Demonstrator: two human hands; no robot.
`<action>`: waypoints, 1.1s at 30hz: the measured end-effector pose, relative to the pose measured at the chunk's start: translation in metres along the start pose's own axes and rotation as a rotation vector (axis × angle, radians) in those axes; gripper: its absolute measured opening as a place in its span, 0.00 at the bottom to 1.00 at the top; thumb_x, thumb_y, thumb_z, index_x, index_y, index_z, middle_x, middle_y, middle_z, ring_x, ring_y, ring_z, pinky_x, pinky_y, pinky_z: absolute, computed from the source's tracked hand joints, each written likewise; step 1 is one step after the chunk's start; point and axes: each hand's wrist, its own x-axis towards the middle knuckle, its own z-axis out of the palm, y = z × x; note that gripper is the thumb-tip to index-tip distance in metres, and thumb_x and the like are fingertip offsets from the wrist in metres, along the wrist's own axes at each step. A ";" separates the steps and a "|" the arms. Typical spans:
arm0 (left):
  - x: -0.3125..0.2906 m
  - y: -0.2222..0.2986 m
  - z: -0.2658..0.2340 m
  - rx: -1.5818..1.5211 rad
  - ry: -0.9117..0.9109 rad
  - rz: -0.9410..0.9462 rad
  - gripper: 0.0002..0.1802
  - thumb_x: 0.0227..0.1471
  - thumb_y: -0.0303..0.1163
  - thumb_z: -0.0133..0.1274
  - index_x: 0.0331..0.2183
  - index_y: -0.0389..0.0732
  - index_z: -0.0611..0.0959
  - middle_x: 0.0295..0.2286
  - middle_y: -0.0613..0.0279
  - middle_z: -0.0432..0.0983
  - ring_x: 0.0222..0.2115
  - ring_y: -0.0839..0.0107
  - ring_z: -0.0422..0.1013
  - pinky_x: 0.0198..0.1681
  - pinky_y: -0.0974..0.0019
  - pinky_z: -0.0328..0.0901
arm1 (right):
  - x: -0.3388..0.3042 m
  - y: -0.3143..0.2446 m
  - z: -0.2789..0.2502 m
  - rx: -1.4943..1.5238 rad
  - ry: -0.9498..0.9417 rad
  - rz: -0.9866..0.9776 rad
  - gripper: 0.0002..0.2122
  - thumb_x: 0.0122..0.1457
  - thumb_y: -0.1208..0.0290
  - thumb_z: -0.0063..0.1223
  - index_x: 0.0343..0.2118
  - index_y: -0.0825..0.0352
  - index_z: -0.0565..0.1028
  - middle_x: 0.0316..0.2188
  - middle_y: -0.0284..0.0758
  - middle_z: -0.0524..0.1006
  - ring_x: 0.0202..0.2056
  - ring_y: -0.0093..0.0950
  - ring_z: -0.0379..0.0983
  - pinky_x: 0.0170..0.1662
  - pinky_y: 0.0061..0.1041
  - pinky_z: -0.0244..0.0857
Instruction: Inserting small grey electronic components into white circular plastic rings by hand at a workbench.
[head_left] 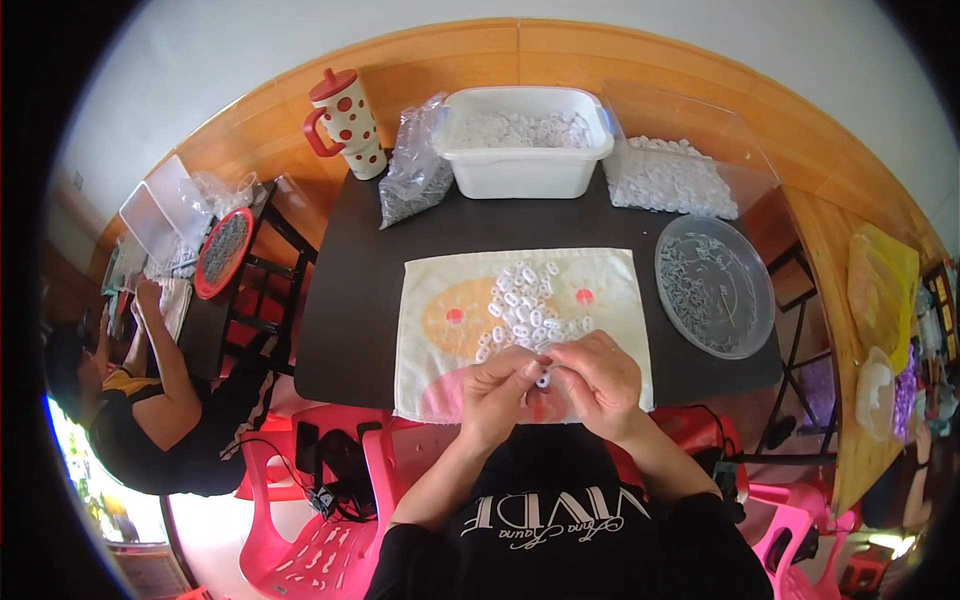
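Note:
My left hand (497, 394) is closed in a pinch on a small white plastic piece (544, 381) with a dark hole. Close beside it, my right hand (605, 382) has its fingers bent together at the same spot; whatever is between them is too small to make out. Both hands are over the near edge of a cream cloth (425, 285) with orange and pink patches. Just beyond my fingertips lies a loose pile of similar white oval pieces (520, 305).
Along the back of the dark table (345, 300) stand a spotted tumbler (350, 125), a bag of grey parts (415, 170), a white tub (528, 172) and a clear box of white pieces (670, 180). A round tray (757, 325) holds small grey parts. Another person (150, 400) sits at left.

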 end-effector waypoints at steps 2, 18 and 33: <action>-0.004 0.007 0.002 0.106 -0.095 0.089 0.08 0.59 0.23 0.53 0.37 0.30 0.84 0.30 0.60 0.76 0.24 0.77 0.70 0.25 0.76 0.65 | -0.002 0.000 0.002 -0.078 0.066 -0.102 0.16 0.44 0.87 0.60 0.40 0.72 0.78 0.32 0.38 0.80 0.28 0.33 0.74 0.29 0.29 0.66; -0.024 0.024 -0.006 0.302 -0.095 -0.005 0.07 0.60 0.22 0.52 0.38 0.31 0.83 0.29 0.64 0.75 0.23 0.80 0.68 0.26 0.77 0.63 | -0.012 -0.011 0.012 0.004 -0.110 -0.167 0.14 0.47 0.89 0.56 0.38 0.72 0.75 0.29 0.41 0.78 0.24 0.33 0.72 0.28 0.26 0.65; -0.008 0.028 0.003 1.329 -0.183 0.460 0.10 0.44 0.17 0.59 0.34 0.35 0.83 0.31 0.54 0.75 0.29 0.57 0.73 0.30 0.61 0.69 | -0.028 0.026 -0.015 -0.211 -0.101 0.259 0.18 0.47 0.91 0.53 0.43 0.71 0.73 0.28 0.39 0.74 0.25 0.30 0.74 0.27 0.24 0.68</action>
